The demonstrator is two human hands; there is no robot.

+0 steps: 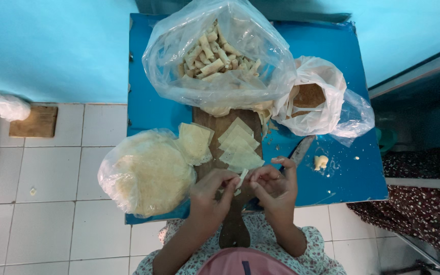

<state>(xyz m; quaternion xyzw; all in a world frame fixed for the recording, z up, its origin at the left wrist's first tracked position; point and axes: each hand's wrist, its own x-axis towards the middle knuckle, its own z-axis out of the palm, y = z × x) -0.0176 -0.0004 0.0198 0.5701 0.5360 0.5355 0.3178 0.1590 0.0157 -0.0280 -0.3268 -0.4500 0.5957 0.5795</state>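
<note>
Pastry piece (pixel 241 179): small, pale, held at lower centre of the frame between both hands, above the handle end of the wooden board (pixel 223 127). Left hand (pixel 211 193) fingers curled, tips pinching the piece from the left. Right hand (pixel 275 186) fingers pinching its other end; index finger slightly raised.

Blue surface (pixel 148 107) is narrow; its near edge lies just under the wrists, its left edge beside white floor tiles (pixel 52 173). Open blue area only at lower right, with a small lump of filling (pixel 321 162) and crumbs. A knife (pixel 298 152) lies just right of the board.

Containers: large clear bag (pixel 179 56), upper centre, holds finished rolls (pixel 212 56). White bag (pixel 327 81), upper right, holds brown filling. Clear bag at left (pixel 109 173) holds a round stack of wrappers. Cut wrapper squares (pixel 238 147) lie loose on the board.
</note>
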